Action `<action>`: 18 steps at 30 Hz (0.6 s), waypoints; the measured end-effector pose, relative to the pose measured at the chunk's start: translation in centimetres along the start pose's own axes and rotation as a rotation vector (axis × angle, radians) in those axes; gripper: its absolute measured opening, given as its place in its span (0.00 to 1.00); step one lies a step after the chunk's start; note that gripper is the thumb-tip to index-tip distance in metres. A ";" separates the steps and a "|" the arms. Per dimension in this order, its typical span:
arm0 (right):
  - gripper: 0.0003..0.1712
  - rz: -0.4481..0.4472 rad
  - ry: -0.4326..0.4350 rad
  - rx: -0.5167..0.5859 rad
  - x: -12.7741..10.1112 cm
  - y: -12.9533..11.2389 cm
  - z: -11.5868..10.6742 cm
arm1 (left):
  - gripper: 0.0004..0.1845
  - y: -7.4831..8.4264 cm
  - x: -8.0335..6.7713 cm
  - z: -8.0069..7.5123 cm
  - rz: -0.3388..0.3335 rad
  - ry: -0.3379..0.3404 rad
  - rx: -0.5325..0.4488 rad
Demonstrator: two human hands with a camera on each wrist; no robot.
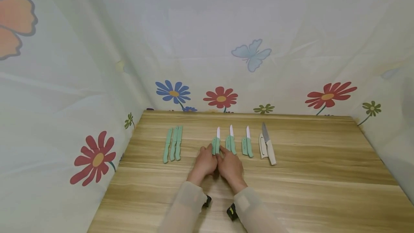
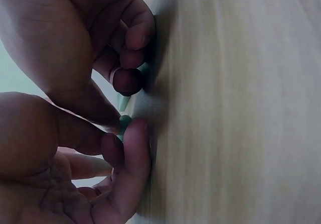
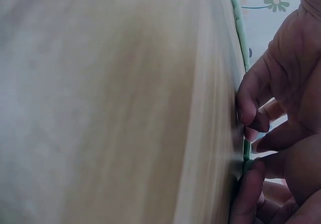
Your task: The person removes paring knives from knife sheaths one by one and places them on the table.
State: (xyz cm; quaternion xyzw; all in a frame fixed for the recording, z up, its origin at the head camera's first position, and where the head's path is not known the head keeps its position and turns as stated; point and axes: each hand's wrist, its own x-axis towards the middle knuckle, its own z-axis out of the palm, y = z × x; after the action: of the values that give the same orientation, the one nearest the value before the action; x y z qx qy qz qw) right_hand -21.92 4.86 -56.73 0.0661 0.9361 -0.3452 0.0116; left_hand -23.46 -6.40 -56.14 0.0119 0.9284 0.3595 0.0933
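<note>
The green-handled knife lies mid-tabletop, white blade pointing far; the left hand and right hand meet at its near end, curled fingers pinching the handle from both sides.

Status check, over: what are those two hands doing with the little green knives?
Left hand and right hand both pinching the green knife by its handle. Knife flat on the table. Second knife close beside the right hand.

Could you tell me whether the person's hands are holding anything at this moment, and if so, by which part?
Both the left hand and the right hand pinch the leftmost white-bladed knife by the near end of its green handle, on the table.
</note>
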 end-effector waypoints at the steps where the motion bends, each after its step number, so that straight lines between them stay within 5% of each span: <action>1: 0.25 0.001 0.005 -0.007 0.1 0.0 0.1 | 0.33 0.0 0.1 0.0 0.004 0.002 0.009; 18: 0.25 0.027 0.017 -0.034 0.4 0.0 0.2 | 0.36 0.4 0.5 -0.1 -0.001 0.004 0.055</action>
State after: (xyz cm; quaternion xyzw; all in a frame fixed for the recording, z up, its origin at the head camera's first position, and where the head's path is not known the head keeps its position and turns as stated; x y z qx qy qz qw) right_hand -22.28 4.74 -56.87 0.0815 0.9409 -0.3286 0.0096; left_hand -24.02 -6.08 -55.88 0.0130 0.9381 0.3339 0.0911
